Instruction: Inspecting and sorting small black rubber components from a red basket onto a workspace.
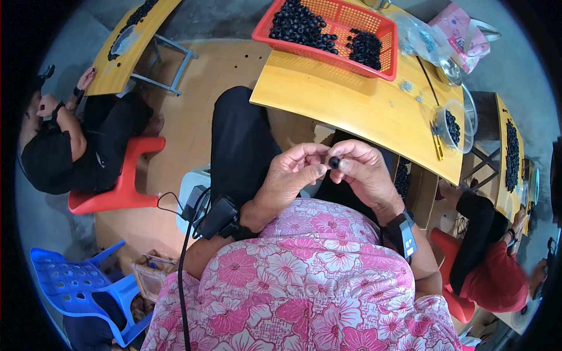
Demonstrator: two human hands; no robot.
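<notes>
Pink flowered top (287, 275) fills the front, and just past it the right hand (364, 168) has a small round black part (334, 162) pinched, left hand (297, 169) bunched at its left side, can't tell if gripping too.

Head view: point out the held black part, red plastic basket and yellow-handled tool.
Held black part (334, 163), head view: visible middle.
Red plastic basket (328, 57), head view: near wall.
Yellow-handled tool (439, 148), head view: handle.
</notes>
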